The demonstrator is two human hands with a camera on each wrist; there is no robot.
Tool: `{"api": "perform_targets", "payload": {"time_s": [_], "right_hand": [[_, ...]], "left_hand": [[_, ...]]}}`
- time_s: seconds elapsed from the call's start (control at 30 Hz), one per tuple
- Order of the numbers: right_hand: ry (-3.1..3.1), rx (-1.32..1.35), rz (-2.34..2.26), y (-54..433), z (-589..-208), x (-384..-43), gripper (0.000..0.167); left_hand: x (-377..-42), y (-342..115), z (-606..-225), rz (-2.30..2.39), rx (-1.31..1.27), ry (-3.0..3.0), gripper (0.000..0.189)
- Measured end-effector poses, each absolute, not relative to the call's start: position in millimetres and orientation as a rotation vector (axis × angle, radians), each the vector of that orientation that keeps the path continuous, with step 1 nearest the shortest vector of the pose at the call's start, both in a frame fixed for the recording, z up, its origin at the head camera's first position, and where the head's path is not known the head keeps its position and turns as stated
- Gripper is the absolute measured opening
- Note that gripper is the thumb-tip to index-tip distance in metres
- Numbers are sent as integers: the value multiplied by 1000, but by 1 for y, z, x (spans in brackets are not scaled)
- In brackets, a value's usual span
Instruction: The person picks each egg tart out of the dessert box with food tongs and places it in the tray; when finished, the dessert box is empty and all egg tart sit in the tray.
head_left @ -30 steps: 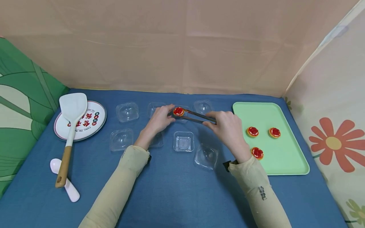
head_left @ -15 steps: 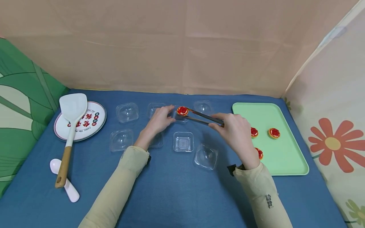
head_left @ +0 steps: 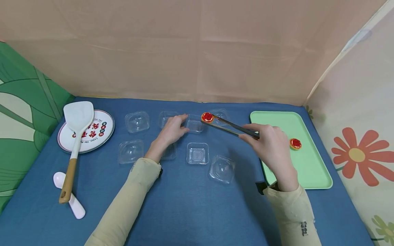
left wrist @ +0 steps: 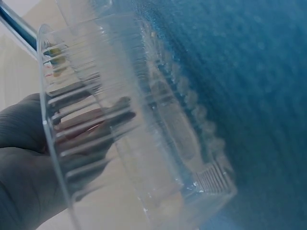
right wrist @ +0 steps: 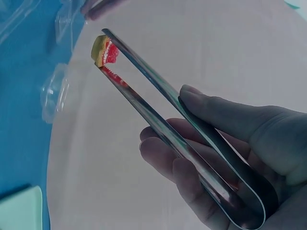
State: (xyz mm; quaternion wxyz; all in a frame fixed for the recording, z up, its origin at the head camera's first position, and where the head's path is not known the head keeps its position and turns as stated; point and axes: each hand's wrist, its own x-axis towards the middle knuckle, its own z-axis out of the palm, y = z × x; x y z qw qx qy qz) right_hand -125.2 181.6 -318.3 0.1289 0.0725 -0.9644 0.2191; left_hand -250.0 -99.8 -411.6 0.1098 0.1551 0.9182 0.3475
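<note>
My right hand (head_left: 272, 143) grips metal tongs (head_left: 238, 127) at their bent end. Between the tongs' tips sits a small tart (head_left: 207, 117) with red topping, raised over the gap between two clear plastic containers at the back. In the right wrist view the tart (right wrist: 99, 51) is pinched on its sides. My left hand (head_left: 172, 131) hovers among the containers, thumb and fingers apart, nearest a clear container (head_left: 195, 124); whether it touches that is unclear. In the left wrist view its fingers show through clear plastic (left wrist: 124, 158).
A green tray (head_left: 311, 171) lies at right with a tart (head_left: 296, 144); my right hand covers part of it. More clear containers (head_left: 197, 153) stand in rows. At left are a plate (head_left: 103, 136), a white spatula (head_left: 78, 114) and a white spoon (head_left: 77, 206).
My right hand has drawn the tongs and tart to the right, away from my left hand, and now hides some tarts on the tray. The left hand has barely moved.
</note>
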Motion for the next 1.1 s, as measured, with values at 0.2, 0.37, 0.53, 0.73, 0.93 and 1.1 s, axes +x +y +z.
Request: {"api": "perform_targets", "payload": {"time_s": [0.2,0.37,0.53,0.73,0.93,1.1], "right_hand": [[-2783,160,615,197,-316,-116,28],[-2778,148,611,213,-318,-108,30],[-2768,127,608,229,-319,-100,33],[-2782,55,545,246,-320,-87,37],[-2793,-11,499,266,-320,-69,37],[-2830,-135,470,284,-318,-53,42]], "left_hand": [[-249,-101,-411,1013,472,2697,62],[-249,-103,-412,993,486,2700,61],[-248,-104,-412,989,495,2702,61],[-248,-104,-412,1001,483,2694,60],[-249,-103,-413,1018,479,2675,61],[-248,-103,-413,1005,493,2683,60]]}}
